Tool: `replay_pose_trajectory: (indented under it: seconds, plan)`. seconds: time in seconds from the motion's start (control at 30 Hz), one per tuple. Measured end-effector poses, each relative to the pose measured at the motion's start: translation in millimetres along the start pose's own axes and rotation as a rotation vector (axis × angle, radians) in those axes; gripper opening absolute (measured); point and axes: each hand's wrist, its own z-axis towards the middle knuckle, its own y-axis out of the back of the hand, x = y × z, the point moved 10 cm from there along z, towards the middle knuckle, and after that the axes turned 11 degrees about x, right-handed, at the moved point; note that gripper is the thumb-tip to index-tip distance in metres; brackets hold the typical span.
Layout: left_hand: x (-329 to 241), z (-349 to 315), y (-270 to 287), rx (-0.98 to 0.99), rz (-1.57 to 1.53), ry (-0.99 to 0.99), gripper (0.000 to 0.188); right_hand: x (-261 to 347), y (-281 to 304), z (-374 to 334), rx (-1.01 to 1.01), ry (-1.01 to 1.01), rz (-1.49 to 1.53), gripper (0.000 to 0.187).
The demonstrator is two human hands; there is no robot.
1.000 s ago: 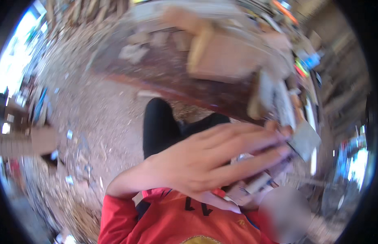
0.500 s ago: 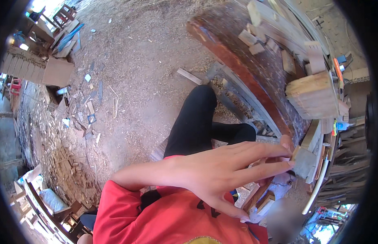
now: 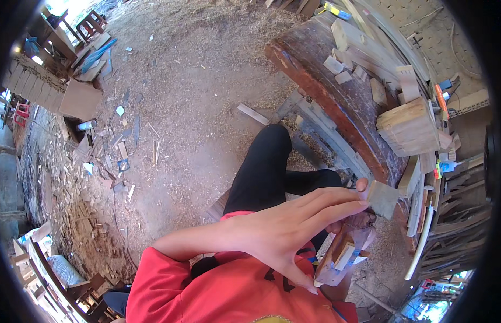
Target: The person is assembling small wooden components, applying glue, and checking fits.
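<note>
Pale wood block (image 3: pixel 384 201) has shifted left in view, away from the end of the bench (image 3: pixel 304 49); wooden hand plane (looks like one) (image 3: pixel 331 271) now shows much clearer. View has shifted slightly too. Upshot: block and plane both readable, close together, off the bench, near the lap.

Left hand (image 3: pixel 282 231): thumb spread well apart from fingers, fingertips at the block's near edge; can't tell if its grip pinches the block or only touches. Right hand (image 3: pixel 333 226): mostly hidden, grip apparently closed around the plane.

Counts: one block at the fingertips, one plane. On bench: one large squared block (image 3: pixel 404 132), one long beam (image 3: pixel 363 49), at least three small offcuts (image 3: pixel 333 65). Floor, left: one cardboard box (image 3: pixel 81 99).
</note>
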Motion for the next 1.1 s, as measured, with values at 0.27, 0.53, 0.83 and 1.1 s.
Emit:
replay_pose_trajectory:
  seconds: [0.27,0.53,0.83,1.1]
  plan:
    - [-4,9,-7,0.034,-0.038,0.07,0.126,-16,-9,0,0.063,-0.164,0.172,0.09]
    - [21,28,-10,0.028,0.024,0.169,0.109,-7,23,-13,0.038,-0.296,0.117,0.094]
    - [39,48,-43,0.209,0.118,0.311,0.119,14,47,-22,-0.092,-0.138,0.048,0.08]
    - [63,43,-78,0.269,0.203,0.478,0.126,38,46,-40,-0.145,-0.197,-0.138,0.069]
